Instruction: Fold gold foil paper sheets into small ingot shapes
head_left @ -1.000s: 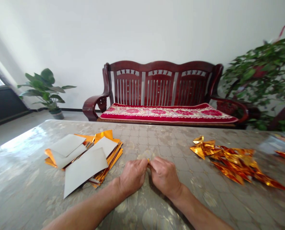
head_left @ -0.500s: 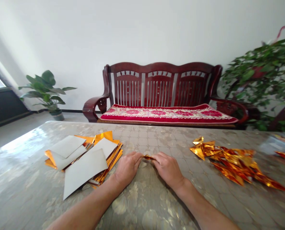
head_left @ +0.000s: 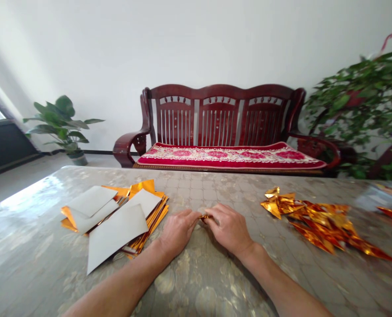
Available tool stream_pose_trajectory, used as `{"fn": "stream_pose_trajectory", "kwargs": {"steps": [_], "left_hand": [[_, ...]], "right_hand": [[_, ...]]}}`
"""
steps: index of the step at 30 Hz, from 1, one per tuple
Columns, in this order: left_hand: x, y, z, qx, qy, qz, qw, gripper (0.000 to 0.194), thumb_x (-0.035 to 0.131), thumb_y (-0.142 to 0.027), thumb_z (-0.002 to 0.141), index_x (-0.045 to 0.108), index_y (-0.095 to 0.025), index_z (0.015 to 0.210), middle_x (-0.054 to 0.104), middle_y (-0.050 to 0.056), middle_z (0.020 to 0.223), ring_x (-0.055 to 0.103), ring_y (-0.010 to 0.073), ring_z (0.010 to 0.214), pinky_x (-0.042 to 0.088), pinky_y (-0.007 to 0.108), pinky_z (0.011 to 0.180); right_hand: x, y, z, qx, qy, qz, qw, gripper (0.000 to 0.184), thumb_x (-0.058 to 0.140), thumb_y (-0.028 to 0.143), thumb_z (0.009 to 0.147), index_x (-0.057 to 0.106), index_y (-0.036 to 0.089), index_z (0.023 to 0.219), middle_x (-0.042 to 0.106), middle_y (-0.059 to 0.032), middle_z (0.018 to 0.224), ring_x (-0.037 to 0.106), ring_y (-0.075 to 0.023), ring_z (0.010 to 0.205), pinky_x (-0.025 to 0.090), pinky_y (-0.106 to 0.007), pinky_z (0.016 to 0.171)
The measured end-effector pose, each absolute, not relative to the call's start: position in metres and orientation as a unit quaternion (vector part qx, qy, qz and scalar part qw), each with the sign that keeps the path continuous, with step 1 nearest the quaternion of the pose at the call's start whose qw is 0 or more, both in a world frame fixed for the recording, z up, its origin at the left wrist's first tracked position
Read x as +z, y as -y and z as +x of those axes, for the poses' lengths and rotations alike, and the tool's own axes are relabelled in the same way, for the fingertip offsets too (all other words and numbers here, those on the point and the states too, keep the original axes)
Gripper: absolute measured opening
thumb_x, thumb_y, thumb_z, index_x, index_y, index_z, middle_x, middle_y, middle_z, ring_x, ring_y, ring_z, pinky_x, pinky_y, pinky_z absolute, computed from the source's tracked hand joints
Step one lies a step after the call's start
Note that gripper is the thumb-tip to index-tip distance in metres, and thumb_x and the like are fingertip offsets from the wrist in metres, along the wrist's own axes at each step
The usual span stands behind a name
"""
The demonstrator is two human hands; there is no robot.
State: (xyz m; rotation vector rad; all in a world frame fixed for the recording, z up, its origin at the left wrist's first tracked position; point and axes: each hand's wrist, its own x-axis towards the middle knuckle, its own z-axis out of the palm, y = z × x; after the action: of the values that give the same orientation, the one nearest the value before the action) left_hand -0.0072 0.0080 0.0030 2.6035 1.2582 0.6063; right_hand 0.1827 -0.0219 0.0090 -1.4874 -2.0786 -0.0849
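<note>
The tabletop [head_left: 196,189] is grey-beige, patterned with pale blossoms and a fine grid of diamond-like lines. The small foil piece [head_left: 203,216] is orange-gold (a bright speck of colour on all that beige). The foil heap [head_left: 317,215] runs from yellow-gold to deep copper-orange, while the paper sheets [head_left: 118,233] show plain pale grey over gold-orange edges. The bench [head_left: 218,93] is dark reddish brown; its seat cover [head_left: 228,164] is crimson, with a cream band carrying pinkish-red flowers. The wall [head_left: 215,39] is plain white, the skirting [head_left: 100,152] black, and both plants, the left one [head_left: 62,119] and the right one [head_left: 364,92], green.
</note>
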Motion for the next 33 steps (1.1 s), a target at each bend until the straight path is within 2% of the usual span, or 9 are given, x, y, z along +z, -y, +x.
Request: {"fn": "stream_pose_trajectory", "kwargs": {"steps": [4, 8, 13, 17, 21, 26, 33], "left_hand": [[-0.001, -0.008, -0.003, 0.26, -0.411, 0.861, 0.149, 0.027, 0.044, -0.019, 0.097, 0.068, -0.025, 0.106, 0.069, 0.002, 0.091, 0.065, 0.0156, 0.086, 0.046, 0.023, 0.076], [-0.001, -0.006, 0.004, 0.328, -0.423, 0.82, 0.202, 0.025, 0.05, -0.011, 0.088, 0.069, -0.022, 0.099, 0.072, 0.001, 0.092, 0.066, 0.0148, 0.086, 0.047, 0.024, 0.08], [0.001, -0.005, 0.015, 0.35, -0.476, 0.775, 0.223, 0.013, 0.058, -0.019, 0.081, 0.068, -0.018, 0.09, 0.07, 0.001, 0.082, 0.062, 0.0151, 0.074, 0.045, 0.024, 0.068], [-0.005, -0.008, 0.018, 0.355, -0.498, 0.759, 0.224, 0.014, 0.058, -0.014, 0.076, 0.065, -0.017, 0.088, 0.067, 0.0, 0.079, 0.06, 0.0142, 0.071, 0.043, 0.024, 0.066], [-0.01, -0.011, 0.018, 0.351, -0.494, 0.762, 0.227, 0.018, 0.052, -0.008, 0.077, 0.064, -0.017, 0.087, 0.067, 0.001, 0.081, 0.06, 0.0144, 0.073, 0.042, 0.025, 0.068], [-0.01, -0.012, 0.018, 0.351, -0.485, 0.769, 0.225, 0.021, 0.047, -0.007, 0.08, 0.065, -0.018, 0.085, 0.069, 0.002, 0.082, 0.062, 0.0155, 0.078, 0.042, 0.026, 0.072], [-0.006, -0.014, 0.019, 0.356, -0.511, 0.739, 0.257, 0.02, 0.05, -0.009, 0.077, 0.068, -0.017, 0.081, 0.069, 0.0, 0.073, 0.061, 0.0135, 0.066, 0.04, 0.023, 0.062]], "right_hand": [[0.007, 0.022, 0.181, -0.052, 0.781, -0.563, 0.264, 0.017, 0.057, 0.022, 0.092, 0.073, 0.025, 0.087, 0.068, -0.0018, 0.079, 0.062, -0.0158, 0.078, 0.039, -0.025, 0.066], [0.004, 0.023, 0.179, -0.076, 0.774, -0.575, 0.255, 0.019, 0.057, 0.017, 0.09, 0.073, 0.023, 0.081, 0.066, -0.0019, 0.074, 0.061, -0.0158, 0.072, 0.036, -0.026, 0.062], [0.004, 0.024, 0.175, -0.078, 0.781, -0.572, 0.239, 0.02, 0.056, 0.016, 0.089, 0.071, 0.021, 0.078, 0.067, -0.0031, 0.074, 0.061, -0.0156, 0.071, 0.035, -0.026, 0.062], [0.004, 0.024, 0.173, -0.067, 0.784, -0.574, 0.227, 0.022, 0.054, 0.016, 0.09, 0.071, 0.022, 0.079, 0.068, -0.0028, 0.074, 0.062, -0.0149, 0.071, 0.034, -0.026, 0.061], [0.004, 0.024, 0.171, -0.054, 0.775, -0.584, 0.233, 0.022, 0.054, 0.017, 0.091, 0.071, 0.022, 0.079, 0.068, -0.0028, 0.074, 0.062, -0.015, 0.071, 0.035, -0.025, 0.061], [0.002, 0.022, 0.17, -0.023, 0.766, -0.58, 0.277, 0.019, 0.054, 0.014, 0.09, 0.071, 0.022, 0.084, 0.069, -0.0021, 0.077, 0.064, -0.0159, 0.075, 0.04, -0.024, 0.065], [-0.003, 0.019, 0.17, 0.02, 0.762, -0.557, 0.329, 0.02, 0.055, 0.012, 0.088, 0.07, 0.022, 0.097, 0.073, -0.0024, 0.091, 0.067, -0.0181, 0.085, 0.047, -0.027, 0.076]]}}
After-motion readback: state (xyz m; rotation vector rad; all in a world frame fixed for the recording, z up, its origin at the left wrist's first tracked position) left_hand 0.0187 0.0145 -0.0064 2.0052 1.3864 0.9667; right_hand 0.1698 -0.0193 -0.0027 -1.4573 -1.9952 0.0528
